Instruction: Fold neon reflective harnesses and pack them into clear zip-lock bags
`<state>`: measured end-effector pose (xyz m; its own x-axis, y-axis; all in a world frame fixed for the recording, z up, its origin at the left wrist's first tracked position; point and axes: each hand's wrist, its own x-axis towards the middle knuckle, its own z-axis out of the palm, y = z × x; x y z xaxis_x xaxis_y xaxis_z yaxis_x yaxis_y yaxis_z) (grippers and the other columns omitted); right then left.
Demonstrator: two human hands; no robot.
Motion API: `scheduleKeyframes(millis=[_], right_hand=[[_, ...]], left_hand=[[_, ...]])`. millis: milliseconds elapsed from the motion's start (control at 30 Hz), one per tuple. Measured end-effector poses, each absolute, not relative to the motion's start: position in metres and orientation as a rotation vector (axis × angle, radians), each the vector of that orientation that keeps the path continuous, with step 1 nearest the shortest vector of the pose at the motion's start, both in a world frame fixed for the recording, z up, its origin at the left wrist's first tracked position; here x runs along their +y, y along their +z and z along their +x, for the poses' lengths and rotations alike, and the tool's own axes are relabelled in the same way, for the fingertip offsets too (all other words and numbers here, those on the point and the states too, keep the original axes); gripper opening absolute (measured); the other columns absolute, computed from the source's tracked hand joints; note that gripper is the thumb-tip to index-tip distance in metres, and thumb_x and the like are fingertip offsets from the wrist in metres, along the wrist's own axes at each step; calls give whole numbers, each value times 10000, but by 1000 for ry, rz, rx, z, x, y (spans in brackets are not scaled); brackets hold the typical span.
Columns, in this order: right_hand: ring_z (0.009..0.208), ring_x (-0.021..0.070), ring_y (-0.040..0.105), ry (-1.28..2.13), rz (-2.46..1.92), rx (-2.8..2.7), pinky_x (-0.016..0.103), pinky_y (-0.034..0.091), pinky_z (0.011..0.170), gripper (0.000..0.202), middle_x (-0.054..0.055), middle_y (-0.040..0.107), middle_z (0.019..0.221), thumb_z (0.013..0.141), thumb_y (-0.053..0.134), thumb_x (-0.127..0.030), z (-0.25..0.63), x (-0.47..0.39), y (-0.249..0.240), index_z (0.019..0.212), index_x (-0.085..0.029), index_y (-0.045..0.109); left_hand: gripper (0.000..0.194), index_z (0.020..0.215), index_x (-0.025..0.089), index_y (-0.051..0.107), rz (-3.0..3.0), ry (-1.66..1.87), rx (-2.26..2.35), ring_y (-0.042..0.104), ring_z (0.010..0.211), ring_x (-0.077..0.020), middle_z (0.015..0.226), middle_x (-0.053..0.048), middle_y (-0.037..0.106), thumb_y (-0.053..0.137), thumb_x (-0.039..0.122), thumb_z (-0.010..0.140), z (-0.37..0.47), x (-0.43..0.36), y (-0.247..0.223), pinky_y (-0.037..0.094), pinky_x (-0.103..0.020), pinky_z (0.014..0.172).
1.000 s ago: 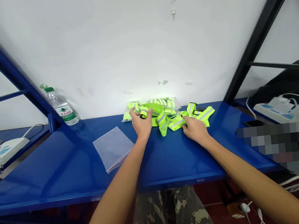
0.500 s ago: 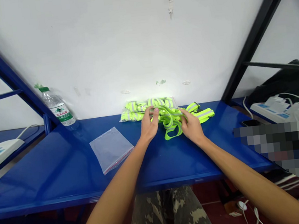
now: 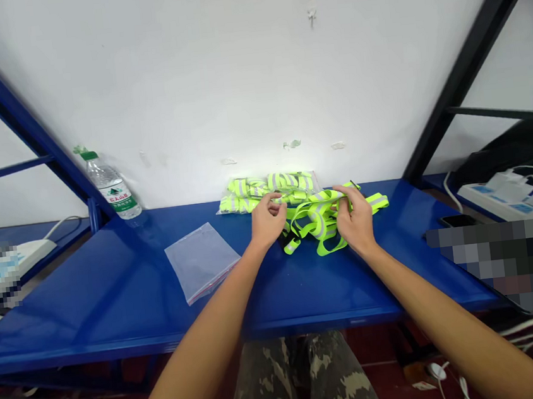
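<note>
A loose bundle of yellow-green reflective straps (image 3: 321, 216) lies on the blue table, with loops hanging toward me. My right hand (image 3: 355, 217) grips a strap at the bundle's right side between thumb and fingers. At the bundle's left edge is my left hand (image 3: 269, 220), its fingers curled together; whether a strap is pinched in them is too small to tell. Behind my left hand, clear bags packed with similar straps (image 3: 246, 187) rest against the wall. A flat clear zip bag (image 3: 202, 260) lies to the left of my left forearm.
A water bottle (image 3: 113, 187) stands at the table's back left. Power strips lie on both sides, the right one (image 3: 495, 196) with plugs and cables. A dark phone (image 3: 458, 221) is near the right edge. Metal frame posts rise at both ends of the table (image 3: 92, 307).
My right hand has moved right, drawing strap loops with it. The left hand's fingers have curled in, and a black buckle end now shows beside it. The view has shifted slightly.
</note>
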<state>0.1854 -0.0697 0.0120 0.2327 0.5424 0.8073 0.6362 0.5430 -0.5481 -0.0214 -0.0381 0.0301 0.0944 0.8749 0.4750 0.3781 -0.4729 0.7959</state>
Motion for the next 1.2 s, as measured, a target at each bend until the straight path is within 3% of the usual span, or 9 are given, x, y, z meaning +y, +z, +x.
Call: scheduleKeyframes(millis=[100,233,400,533,633,800,967,1100,1200], right_hand=[[927,228,646,-45,-1070,-1451,437,538,871,348,90,647,1090,910,387,-155,182,-72,15,1151,-214,630],[922,229,635,-13,-1059,-1506,420,535,852,321,87,642,1048,905,382,-147,180,-76,19,1093,-214,633],[931,228,629,-3,-1044,-1509,396,521,843,299,80,638,985,893,360,-128,179,-78,21,1007,-205,625],[966,233,621,-31,-1024,-1551,399,497,879,285,85,650,1003,862,380,-112,176,-79,23,990,-205,617],[973,238,623,-33,-1025,-1604,400,489,887,318,83,661,992,785,383,-64,176,-79,22,951,-206,614],[928,251,626,-31,-1113,-1654,400,501,856,346,71,660,929,663,416,-47,177,-78,18,892,-212,617],[1202,302,535,-91,-1198,-1704,455,415,1053,432,133,581,1253,726,560,-168,173,-82,22,1154,-183,620],[1109,287,616,234,-1245,-1777,438,489,943,386,107,667,1200,894,516,-370,174,-82,23,1228,-202,613],[979,277,665,408,-1220,-1706,430,513,879,326,93,725,1052,901,518,-425,178,-78,22,1044,-197,701]], left_hand=[[420,1196,193,581,2077,1284,1179,635,943,-210,1082,-97,667,644,359,816,-22,-36,34,515,-345,829],[595,1286,211,556,2429,1072,1109,433,1321,-333,1374,-130,540,713,303,719,-13,-35,57,349,-498,1100],[990,1539,174,203,2134,595,847,608,1129,-274,1248,-170,621,700,210,684,8,-24,78,511,-368,874],[712,1347,156,538,2290,529,916,650,880,-238,1014,-99,680,689,163,651,16,-15,73,509,-325,752],[470,1101,160,680,2436,746,1078,635,863,-231,962,-71,680,639,107,636,14,-13,60,502,-328,772],[374,1109,170,650,2416,1242,1398,621,1026,-255,1096,-101,674,537,113,757,9,-20,38,490,-358,889],[344,1166,175,624,2147,1356,1478,665,941,-258,1077,-109,707,515,207,842,0,-23,39,505,-369,841],[286,1031,159,670,1761,1342,1282,661,685,-203,754,-60,714,579,183,761,-6,-19,48,507,-306,670],[287,1027,143,673,1520,1214,1049,591,499,-159,487,5,588,597,183,754,-9,-18,54,472,-266,553]])
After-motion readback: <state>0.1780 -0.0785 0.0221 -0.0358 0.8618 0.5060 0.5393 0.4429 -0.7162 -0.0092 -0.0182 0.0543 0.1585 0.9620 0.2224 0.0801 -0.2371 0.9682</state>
